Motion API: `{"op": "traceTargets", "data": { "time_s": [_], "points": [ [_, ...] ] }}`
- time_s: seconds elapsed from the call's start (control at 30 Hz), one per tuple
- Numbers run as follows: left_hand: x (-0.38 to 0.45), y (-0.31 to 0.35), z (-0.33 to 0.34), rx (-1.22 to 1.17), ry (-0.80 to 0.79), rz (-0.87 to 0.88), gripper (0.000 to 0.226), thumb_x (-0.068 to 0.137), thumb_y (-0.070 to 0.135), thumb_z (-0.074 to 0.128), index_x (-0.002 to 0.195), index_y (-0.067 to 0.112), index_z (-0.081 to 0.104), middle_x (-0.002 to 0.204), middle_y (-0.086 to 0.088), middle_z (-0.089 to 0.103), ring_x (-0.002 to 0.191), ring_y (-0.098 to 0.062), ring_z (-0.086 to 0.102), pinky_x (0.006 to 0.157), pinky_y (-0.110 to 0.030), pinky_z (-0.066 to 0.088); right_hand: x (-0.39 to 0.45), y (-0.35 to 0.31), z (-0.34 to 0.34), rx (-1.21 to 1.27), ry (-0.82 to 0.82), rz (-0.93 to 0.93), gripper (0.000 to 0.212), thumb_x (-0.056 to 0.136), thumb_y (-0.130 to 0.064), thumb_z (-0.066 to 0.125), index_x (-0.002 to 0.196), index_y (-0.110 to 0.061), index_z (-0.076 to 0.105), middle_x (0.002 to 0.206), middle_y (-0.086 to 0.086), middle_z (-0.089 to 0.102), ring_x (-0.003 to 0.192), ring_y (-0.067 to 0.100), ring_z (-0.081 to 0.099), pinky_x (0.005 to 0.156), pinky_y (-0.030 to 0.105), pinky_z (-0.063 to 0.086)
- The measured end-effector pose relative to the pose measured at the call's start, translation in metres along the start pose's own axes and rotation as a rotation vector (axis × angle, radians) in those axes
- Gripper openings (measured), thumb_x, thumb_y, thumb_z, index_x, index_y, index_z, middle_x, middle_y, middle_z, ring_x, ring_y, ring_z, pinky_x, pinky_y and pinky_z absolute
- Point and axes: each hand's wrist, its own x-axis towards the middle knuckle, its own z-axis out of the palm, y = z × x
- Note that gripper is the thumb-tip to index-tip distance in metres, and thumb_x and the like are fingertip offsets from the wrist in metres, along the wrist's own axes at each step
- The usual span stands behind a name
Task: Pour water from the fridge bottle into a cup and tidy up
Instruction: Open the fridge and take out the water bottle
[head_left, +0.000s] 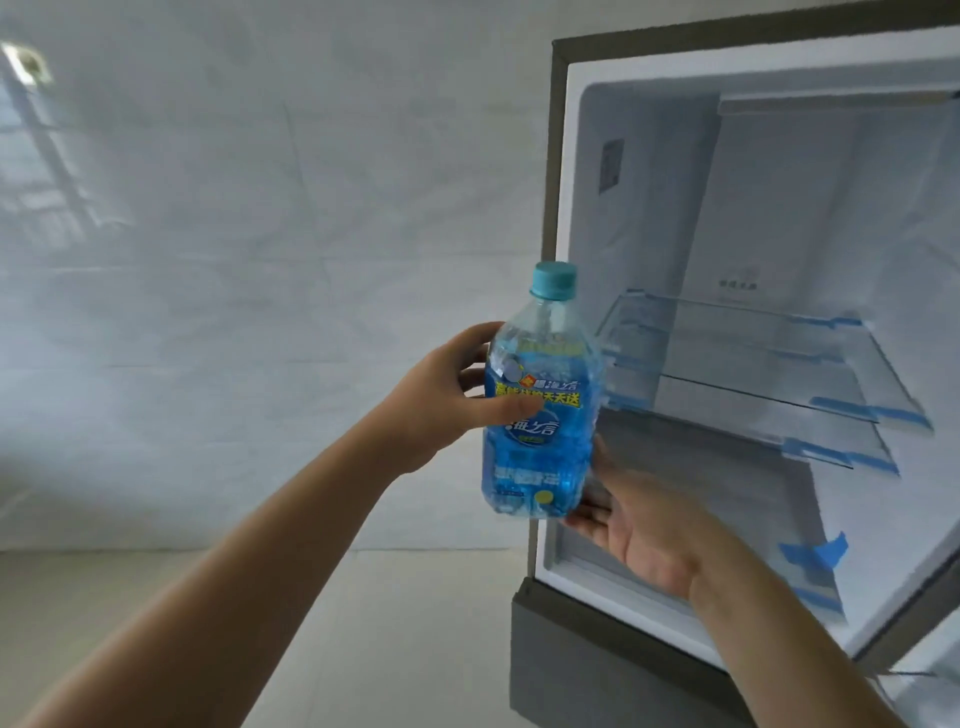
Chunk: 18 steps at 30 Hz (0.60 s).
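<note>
A clear plastic bottle (540, 410) with a blue label and a light blue cap is upright in the air just left of the open fridge (779, 249). My left hand (441, 410) grips the bottle's middle, thumb across the front of the label. My right hand (649, 535) is palm up under the bottle's base, its fingers behind and below the bottle and partly hidden. No cup is in view.
Inside the fridge are two glass shelves (769, 358) with blue tape on their edges and nothing on them. The fridge door edge (914, 670) shows at the lower right. A white wall (234, 260) stands behind and a pale floor (389, 623) lies below.
</note>
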Motion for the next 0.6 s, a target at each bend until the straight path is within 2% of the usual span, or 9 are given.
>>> {"op": "traceTargets", "data": {
  "time_s": [0.2,0.27,0.33,0.47,0.6],
  "points": [
    [-0.058,0.008,-0.048,0.046,0.163,-0.029,0.069,0.067,0.022,0.08,0.132,0.018,0.054,0.121,-0.005,0.066,0.108,-0.015,0.067,0.082,-0.03,0.057,0.012,0.011,0.059,-0.072,-0.141,0.086,0.05,0.09,-0.049,0.052,0.12,-0.01,0.062,0.109,0.017,0.072,0.105,0.027,0.069,0.099,0.038,0.051],
    [-0.081,0.011,-0.067,0.06,0.221,-0.032,0.068,0.067,0.022,0.08,0.13,0.021,0.055,0.121,-0.005,0.066,0.109,-0.016,0.067,0.085,-0.034,0.058,0.013,0.015,0.085,-0.107,-0.201,0.097,0.051,0.09,-0.05,0.051,0.121,-0.012,0.063,0.11,0.016,0.072,0.105,0.026,0.069,0.099,0.038,0.051],
    [-0.105,0.014,-0.088,0.076,0.282,-0.031,0.067,0.066,0.023,0.081,0.128,0.023,0.056,0.119,-0.005,0.067,0.109,-0.019,0.067,0.086,-0.038,0.059,0.014,0.02,0.114,-0.141,-0.268,0.109,0.051,0.09,-0.051,0.049,0.121,-0.014,0.063,0.109,0.015,0.072,0.103,0.025,0.07,0.094,0.036,0.053],
    [-0.162,0.02,-0.131,0.106,0.439,-0.027,0.068,0.064,0.022,0.082,0.127,0.022,0.057,0.116,-0.004,0.068,0.106,-0.018,0.068,0.084,-0.036,0.059,0.014,0.035,0.179,-0.183,-0.383,0.143,0.05,0.09,-0.051,0.049,0.118,-0.012,0.064,0.106,0.016,0.073,0.1,0.025,0.071,0.082,0.03,0.056],
    [-0.229,0.028,-0.177,0.14,0.543,-0.066,0.066,0.066,0.018,0.083,0.127,0.023,0.056,0.118,-0.004,0.067,0.106,-0.017,0.068,0.082,-0.033,0.059,0.006,0.061,0.251,-0.229,-0.514,0.196,0.054,0.09,-0.052,0.048,0.122,-0.011,0.062,0.11,0.017,0.072,0.104,0.028,0.069,0.095,0.038,0.053]
  ]
}}
